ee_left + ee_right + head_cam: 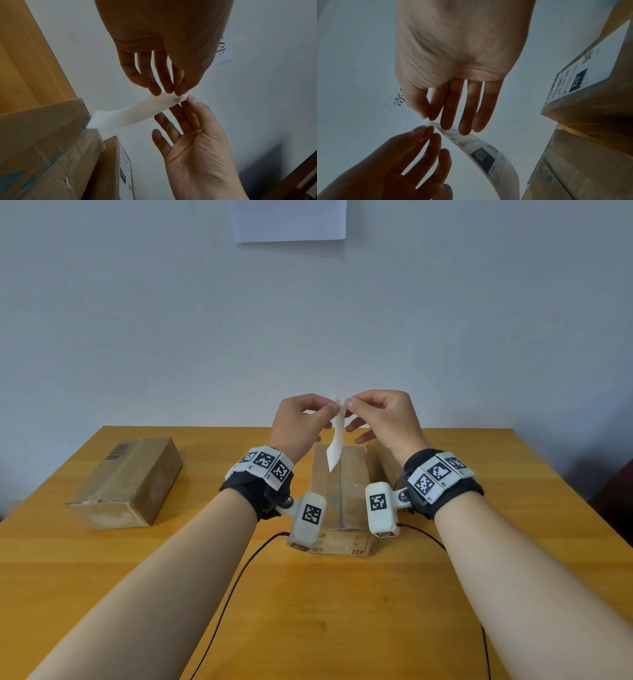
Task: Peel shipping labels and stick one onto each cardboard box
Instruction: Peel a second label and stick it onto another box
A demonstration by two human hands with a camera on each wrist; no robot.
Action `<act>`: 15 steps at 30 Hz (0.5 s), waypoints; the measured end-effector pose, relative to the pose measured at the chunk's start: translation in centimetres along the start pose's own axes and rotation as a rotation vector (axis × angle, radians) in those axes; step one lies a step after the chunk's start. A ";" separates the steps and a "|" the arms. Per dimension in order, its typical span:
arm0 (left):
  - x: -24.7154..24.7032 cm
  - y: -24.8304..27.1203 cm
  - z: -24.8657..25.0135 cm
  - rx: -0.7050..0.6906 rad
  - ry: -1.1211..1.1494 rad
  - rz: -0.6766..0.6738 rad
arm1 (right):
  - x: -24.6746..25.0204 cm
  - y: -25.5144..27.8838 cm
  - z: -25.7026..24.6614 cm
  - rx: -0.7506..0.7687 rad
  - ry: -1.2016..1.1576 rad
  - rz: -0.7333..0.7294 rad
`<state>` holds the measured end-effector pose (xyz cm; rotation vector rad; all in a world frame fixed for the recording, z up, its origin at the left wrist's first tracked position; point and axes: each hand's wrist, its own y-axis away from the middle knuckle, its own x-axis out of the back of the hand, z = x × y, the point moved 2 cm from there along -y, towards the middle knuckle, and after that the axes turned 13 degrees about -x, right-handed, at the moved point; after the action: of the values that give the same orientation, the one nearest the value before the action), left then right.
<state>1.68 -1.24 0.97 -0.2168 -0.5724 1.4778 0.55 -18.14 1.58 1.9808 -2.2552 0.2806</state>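
Held up above the middle brown cardboard box with a taped centre seam: a narrow white paper shipping label, hanging from its top corner, black "220" block on the printed face, plain on the other side. Pinched at that top corner from both sides. Left hand: thumb and forefinger closed on the corner, other fingers loosely spread. Right hand: thumb and forefinger likewise nipping the corner, remaining fingers extended and apart. Lower end of the label free, just over the box's seam, not touching it.

Right of the middle box, tight against it, a second brown cardboard box already bearing a white "220" label. Well to the left of the middle box, a third brown cardboard box with a barcode on top. All on a yellow wooden tabletop. Behind the middle box, a pale wall with a white paper sheet pinned high. Black cables trailing across the tabletop in front.
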 end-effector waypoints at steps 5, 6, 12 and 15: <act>-0.1 0.1 0.3 0.064 0.027 -0.014 | 0.0 0.2 -0.2 0.011 0.000 -0.002; -0.1 0.1 0.4 0.068 0.029 -0.018 | 0.0 0.2 -0.2 0.015 0.006 -0.006; 0.0 0.1 0.5 0.071 0.019 -0.015 | -0.1 0.3 -0.3 0.042 0.025 0.003; 0.1 0.0 0.3 0.062 0.016 -0.012 | 0.0 0.4 -0.3 0.056 0.017 0.004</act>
<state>1.55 -1.22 1.22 -0.1763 -0.5133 1.4792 0.16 -18.01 1.85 1.9935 -2.2653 0.3628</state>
